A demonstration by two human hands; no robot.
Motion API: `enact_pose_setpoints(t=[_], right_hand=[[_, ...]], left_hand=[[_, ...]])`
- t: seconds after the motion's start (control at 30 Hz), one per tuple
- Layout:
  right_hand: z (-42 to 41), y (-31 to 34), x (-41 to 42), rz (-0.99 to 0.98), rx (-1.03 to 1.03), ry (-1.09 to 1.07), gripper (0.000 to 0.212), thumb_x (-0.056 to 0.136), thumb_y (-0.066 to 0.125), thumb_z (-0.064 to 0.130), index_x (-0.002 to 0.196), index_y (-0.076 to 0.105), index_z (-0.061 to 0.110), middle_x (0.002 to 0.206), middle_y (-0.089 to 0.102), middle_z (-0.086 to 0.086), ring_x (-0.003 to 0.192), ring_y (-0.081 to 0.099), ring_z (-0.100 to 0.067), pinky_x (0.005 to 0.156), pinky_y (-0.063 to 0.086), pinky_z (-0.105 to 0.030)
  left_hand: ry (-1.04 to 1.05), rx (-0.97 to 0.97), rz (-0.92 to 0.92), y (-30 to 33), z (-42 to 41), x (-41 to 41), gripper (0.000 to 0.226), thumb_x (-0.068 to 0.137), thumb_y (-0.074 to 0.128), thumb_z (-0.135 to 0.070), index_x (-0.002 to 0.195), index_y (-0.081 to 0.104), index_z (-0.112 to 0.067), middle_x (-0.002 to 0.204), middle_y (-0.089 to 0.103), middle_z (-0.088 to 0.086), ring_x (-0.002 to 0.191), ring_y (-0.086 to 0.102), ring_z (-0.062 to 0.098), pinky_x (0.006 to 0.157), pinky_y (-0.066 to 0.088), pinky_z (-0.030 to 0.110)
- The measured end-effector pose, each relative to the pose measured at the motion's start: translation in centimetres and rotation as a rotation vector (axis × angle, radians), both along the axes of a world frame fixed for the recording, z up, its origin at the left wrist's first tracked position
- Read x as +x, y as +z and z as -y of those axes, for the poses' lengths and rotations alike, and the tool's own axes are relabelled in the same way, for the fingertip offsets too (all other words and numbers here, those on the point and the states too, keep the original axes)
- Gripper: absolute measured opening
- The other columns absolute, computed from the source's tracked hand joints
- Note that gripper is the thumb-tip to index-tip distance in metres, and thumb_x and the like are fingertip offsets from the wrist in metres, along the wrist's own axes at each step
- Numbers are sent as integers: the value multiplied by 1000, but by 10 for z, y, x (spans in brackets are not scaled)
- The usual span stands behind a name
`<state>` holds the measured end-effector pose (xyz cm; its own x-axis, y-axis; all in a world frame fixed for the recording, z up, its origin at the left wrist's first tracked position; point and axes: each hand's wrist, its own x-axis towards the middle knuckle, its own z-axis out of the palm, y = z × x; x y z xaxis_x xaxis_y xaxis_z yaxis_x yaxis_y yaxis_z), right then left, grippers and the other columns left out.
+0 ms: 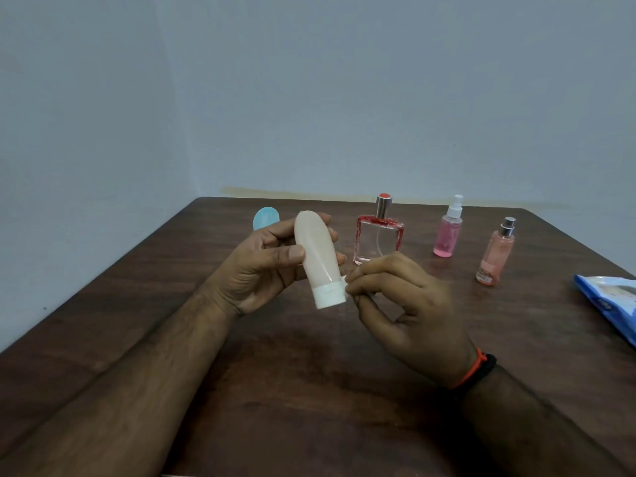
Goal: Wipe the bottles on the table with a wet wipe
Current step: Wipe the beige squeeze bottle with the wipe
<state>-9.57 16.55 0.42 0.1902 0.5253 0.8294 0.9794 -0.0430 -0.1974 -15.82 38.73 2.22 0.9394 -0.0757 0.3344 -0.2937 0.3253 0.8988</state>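
- Left hand (pixel 265 259) grips a peach tube (pixel 315 251), white cap down
- Right hand (pixel 395 294) pinches a wet wipe (pixel 344 282) against the cap
- Pink liquid fills the spray bottle (pixel 447 232); labels unreadable

A peach-coloured tube bottle (pixel 316 251) with a white cap (pixel 329 296) is held up over the table, cap end down and tilted a bit, gripped round its middle. A small bit of white wet wipe (pixel 345 283) is pinched right against the cap's edge, mostly hidden. Further back, three bottles are stood upright: a square clear glass one with red edging (pixel 377 239) and a silver cap, a pink spray bottle (pixel 447 236) with a white nozzle, and a peachy-pink spray bottle (pixel 494 257) with a silver top, nearest the right
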Motion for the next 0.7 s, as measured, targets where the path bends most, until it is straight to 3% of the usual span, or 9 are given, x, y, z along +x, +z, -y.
enact_pose_setpoints(t=[0.33,0.5,0.6,0.7], right_hand=[[-2,1,-1,7,18,-8,12,86,66,9,92,74,3,100,70,-6,96,65,-17,83,53,-31],[-2,0,3,-20,85,-79,11,85,71,1,95,74,4,102,69,-6,96,66,-17,83,54,-33],[-1,1,3,-43,150,-104,13,85,70,0,97,74,5,103,69,-4,98,65,-15,84,54,-32],[0,2,5,-40,213,-128,13,86,69,-2,97,74,3,103,69,-5,100,65,-15,86,53,-30]], left_hand=[[78,120,-86,-6,13,4,72,62,92,-25,126,64,-10,120,68,13,112,65,27,88,55,38],[-24,153,-127,-6,13,3,78,64,91,-20,133,59,-5,127,63,20,118,60,34,99,51,45],[-82,184,-132,-6,17,3,75,68,88,-15,134,56,1,120,66,23,110,64,39,100,48,55],[-76,297,-140,-4,21,2,66,70,80,-7,132,57,0,115,69,20,105,66,36,96,51,52]])
